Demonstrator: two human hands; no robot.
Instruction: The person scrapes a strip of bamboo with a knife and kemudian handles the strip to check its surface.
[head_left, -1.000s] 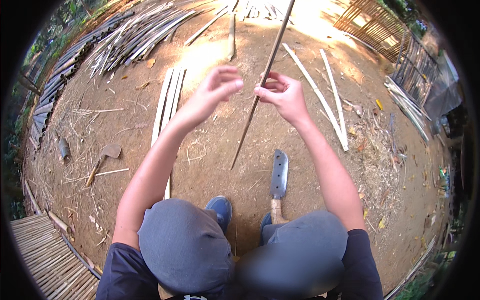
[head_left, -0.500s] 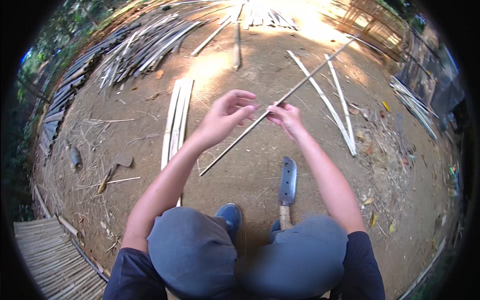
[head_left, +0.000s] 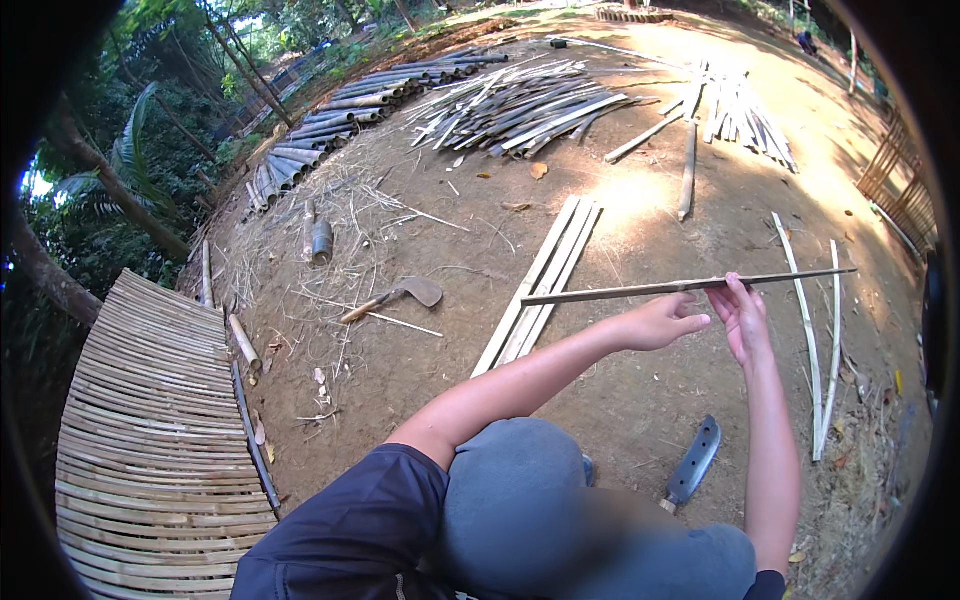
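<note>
Fingers of both hands pinch a long thin bamboo strip (head_left: 640,289), held nearly level above the dirt ground (head_left: 640,400). The left hand (head_left: 660,322) curls closed around it, and the right hand (head_left: 745,318) grips it between thumb and fingertips just to the right. Pale tan, narrow and straight, the strip juts far left and right of the hands. A broad-bladed knife (head_left: 692,464) lies near the knees, and flat split slats (head_left: 540,280) lie to the left.

Bright dappled sunlight; fisheye-bent edges, dark rim.
</note>
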